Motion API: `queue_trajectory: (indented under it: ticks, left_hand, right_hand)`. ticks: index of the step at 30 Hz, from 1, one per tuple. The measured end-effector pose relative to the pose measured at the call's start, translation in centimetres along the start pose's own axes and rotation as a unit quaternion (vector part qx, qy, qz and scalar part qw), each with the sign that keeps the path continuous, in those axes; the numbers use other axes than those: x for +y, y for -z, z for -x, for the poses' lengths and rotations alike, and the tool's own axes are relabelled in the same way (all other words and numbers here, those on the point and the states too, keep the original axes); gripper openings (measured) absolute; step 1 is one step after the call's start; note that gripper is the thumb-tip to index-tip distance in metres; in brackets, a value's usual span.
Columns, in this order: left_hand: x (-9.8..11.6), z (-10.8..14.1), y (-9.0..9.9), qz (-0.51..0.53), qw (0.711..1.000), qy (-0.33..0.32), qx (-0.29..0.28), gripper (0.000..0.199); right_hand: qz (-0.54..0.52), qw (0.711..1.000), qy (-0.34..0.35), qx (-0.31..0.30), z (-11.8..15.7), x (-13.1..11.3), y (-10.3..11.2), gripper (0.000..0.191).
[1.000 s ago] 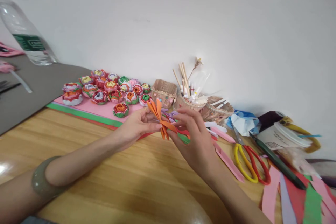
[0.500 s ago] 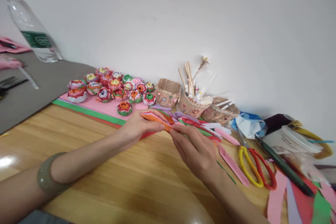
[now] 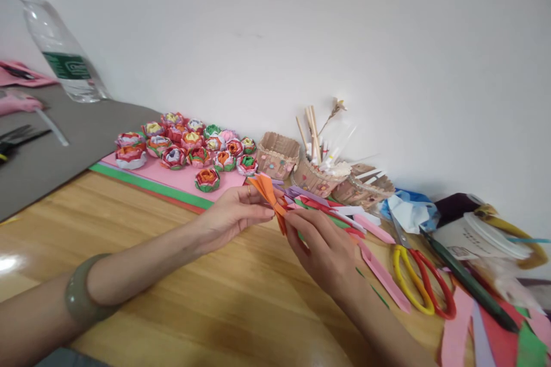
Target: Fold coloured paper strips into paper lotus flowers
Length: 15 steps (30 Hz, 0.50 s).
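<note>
Folded orange paper, narrowed near its middle and flared at its upper end, is held between both hands above the table. My left hand pinches it from the left, thumb pointing right. On the other side my right hand grips its lower right part with bent fingers; the fingertips partly cover the paper. Folded paper strips in pink, red, green, purple and white lie just behind my right hand. Several paper flowers sit on a stack of coloured sheets beyond my left hand.
Three decorated cardboard baskets stand along the wall, some holding sticks. Scissors with yellow and red handles, a dark green pen-like tool, a white tub and paper scraps lie right. A plastic bottle and glue gun are left.
The orange paper has turned from lying nearly level to a steeper tilt, its upper end now flared. Both hands stay on it. The whole view has shifted slightly.
</note>
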<state>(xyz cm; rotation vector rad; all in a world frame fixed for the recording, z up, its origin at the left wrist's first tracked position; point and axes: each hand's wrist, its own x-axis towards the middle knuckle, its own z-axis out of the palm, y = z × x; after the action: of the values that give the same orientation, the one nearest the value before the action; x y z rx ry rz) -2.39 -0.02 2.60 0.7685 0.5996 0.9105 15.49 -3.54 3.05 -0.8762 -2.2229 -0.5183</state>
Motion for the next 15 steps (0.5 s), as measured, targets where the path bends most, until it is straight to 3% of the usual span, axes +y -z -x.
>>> queue_trajectory:
  ticks: [4,8,15]
  left_hand:
    - [-0.32,-0.12,0.45,-0.079,0.996,-0.007,-0.028,0.017]
    - [-0.53,0.03,0.15,-0.123,0.992,0.005,-0.041,0.018]
    - [-0.68,0.25,-0.55,-0.159,0.987,0.001,-0.033,0.027]
  right_hand:
    - [0.004,0.999,-0.035,-0.009,-0.47,-0.55,-0.27,0.021]
    - [0.01,0.995,-0.075,-0.066,-0.9,-0.95,-0.11,0.034]
    - [0.024,0.996,-0.058,-0.066,-0.92,-1.03,0.03,0.028]
